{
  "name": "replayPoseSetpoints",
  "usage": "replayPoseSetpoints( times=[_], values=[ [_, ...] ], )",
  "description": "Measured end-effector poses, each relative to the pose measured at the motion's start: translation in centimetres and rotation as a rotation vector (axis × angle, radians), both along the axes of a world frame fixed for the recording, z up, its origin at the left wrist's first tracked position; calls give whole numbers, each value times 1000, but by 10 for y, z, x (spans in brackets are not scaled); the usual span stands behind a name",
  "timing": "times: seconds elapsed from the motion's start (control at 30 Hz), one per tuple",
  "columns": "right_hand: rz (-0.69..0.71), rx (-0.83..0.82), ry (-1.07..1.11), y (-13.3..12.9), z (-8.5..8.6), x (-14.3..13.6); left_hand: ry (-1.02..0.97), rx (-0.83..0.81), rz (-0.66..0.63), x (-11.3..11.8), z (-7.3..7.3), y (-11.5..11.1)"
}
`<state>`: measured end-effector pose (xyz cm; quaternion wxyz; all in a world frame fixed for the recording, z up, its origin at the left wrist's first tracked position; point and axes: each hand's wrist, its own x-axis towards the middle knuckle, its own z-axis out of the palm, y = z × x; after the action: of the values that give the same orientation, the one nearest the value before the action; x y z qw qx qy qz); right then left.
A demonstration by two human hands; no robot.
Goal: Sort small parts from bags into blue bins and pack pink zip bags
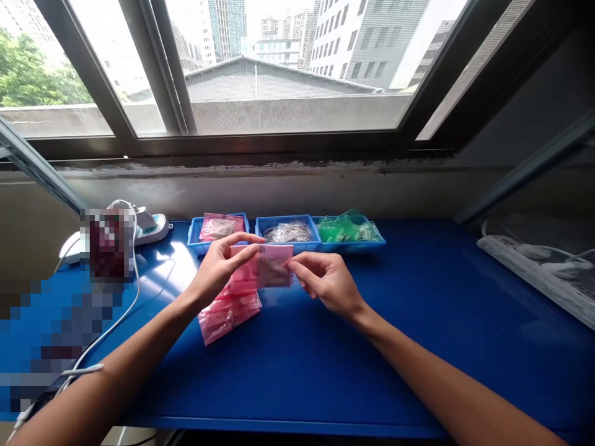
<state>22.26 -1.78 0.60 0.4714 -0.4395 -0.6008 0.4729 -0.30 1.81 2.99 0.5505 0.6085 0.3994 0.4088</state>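
Note:
Between my two hands hangs a small pink plastic bag [275,267], with something slim and metallic-looking showing through it. My left hand [227,263] pinches its upper left side with thumb and fingertips. At the bag's right edge, the fingers of my right hand [325,279] are closed on it. Below and left of the held bag, several pink plastic bags [229,319] lie on the blue table [297,378], partly hidden by my left hand and the held bag.
Three blue trays line the back: one with pink bags [222,227], one with small metal pieces [289,233], one with green bags [346,228]. A power strip [155,228] with white cables stands left; another strip [534,272] lies right. A pixelated patch covers the left side.

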Motion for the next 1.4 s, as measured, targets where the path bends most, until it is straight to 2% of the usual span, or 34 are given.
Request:
replayPoseSetpoints(
  times=[0.1, 0.17, 0.23, 0.37, 0.53, 0.73, 0.8, 0.97, 1.07, 1.3, 1.4],
  values=[
    [-84, 9, 42, 2, -4, 1, -69, -107, -40, -1, -11, -3],
    [-117, 1, 61, 4, -6, 2, -11, -87, -9, -1, -15, -6],
    [-93, -34, 59, 4, -7, 2, 51, -51, 52, 1, -17, -9],
    [-37, -111, 34, 3, -7, 1, 68, -25, 82, 1, -17, -12],
    [-102, -91, 31, 4, -7, 1, 173, 154, 108, -4, -12, -8],
    [-120, -29, 33, 5, -6, 2, 130, 105, 97, -5, -13, -11],
    [-149, 47, 21, 5, -7, 2, 123, 177, 111, -5, -15, -13],
    [-269, 290, -93, 0, -12, 4, 243, 640, 198, -9, -19, -13],
    [-302, 404, -147, -3, -14, 5, 244, 779, 208, -10, -20, -12],
    [-288, 482, -177, -5, -13, 7, 276, 822, 274, -11, -22, -14],
    [-277, 448, -158, -5, -11, 6, 245, 748, 241, -9, -20, -15]
  ],
)
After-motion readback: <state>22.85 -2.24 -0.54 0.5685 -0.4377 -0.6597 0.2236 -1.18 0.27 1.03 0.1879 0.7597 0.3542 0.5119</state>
